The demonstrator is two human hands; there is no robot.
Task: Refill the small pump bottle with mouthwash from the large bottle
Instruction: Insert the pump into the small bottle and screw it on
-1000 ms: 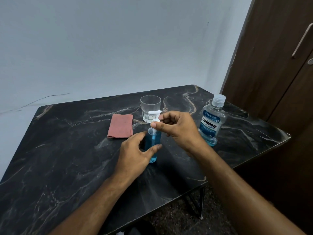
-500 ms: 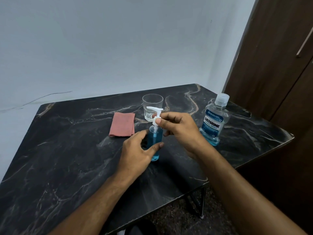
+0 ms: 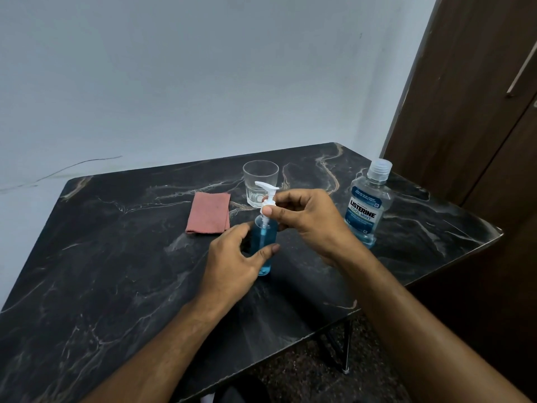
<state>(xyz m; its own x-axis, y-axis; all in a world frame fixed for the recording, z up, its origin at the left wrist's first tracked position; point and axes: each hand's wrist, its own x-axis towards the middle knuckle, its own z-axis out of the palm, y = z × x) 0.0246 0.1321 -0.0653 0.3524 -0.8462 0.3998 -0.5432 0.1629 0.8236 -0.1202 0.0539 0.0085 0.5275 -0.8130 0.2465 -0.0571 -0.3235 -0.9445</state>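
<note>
The small pump bottle (image 3: 263,237), clear with blue liquid, stands upright mid-table. My left hand (image 3: 235,258) grips its body from the left, thumb across the front. My right hand (image 3: 305,219) pinches the white collar of the pump head (image 3: 267,191), whose nozzle points left. The large Listerine mouthwash bottle (image 3: 366,206) stands to the right, its clear cap on, apart from both hands.
An empty drinking glass (image 3: 260,181) stands behind the pump bottle. A folded pink cloth (image 3: 208,212) lies to its left. The black marble table (image 3: 116,271) meets a pale wall at the back. A brown wooden door (image 3: 470,112) is at the right.
The white pump head has turned under my right fingers, its nozzle swinging from right to left. My left hand has kept its hold on the bottle's body.
</note>
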